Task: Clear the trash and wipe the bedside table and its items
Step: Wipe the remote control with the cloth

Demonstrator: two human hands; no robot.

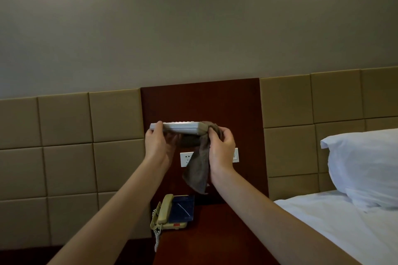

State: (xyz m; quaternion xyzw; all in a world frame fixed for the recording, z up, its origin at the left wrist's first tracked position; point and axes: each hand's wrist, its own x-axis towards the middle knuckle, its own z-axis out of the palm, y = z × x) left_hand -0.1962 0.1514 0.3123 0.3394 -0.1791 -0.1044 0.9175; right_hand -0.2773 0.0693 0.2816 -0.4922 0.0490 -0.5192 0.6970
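Two bare arms reach up in front of a dark red-brown wooden wall panel (200, 101). The left hand (156, 142) holds one end of a long white remote control (178, 128). Its thumb lies on top of the remote and its fingers curl under it, so this hand is closed on the remote. The remote is held flat and high in the air, well above the bedside table (206, 241). You can see small buttons along its top. The right hand (221, 146) grips a gray-brown cloth (199, 170). The fingers are bent and pinch the cloth tight against the other end of the remote. Part of the cloth wraps over that end, and the rest hangs down loose between the two wrists. Behind the cloth there is a white wall socket (186, 159) on the wooden panel, and a bit of another white plate (235, 155) shows just past the right hand. Down below, the bedside table is dark wood. A yellowish phone (165, 214) with a curly cord sits at the back left of the table. A dark blue card (182, 208) leans on the phone, right beside the handset. On the right is a bed with a white sheet (323, 228) and a white pillow (364, 165). The wall on both sides of the wooden panel has tan padded squares (69, 146). Above them the wall is plain and pale.
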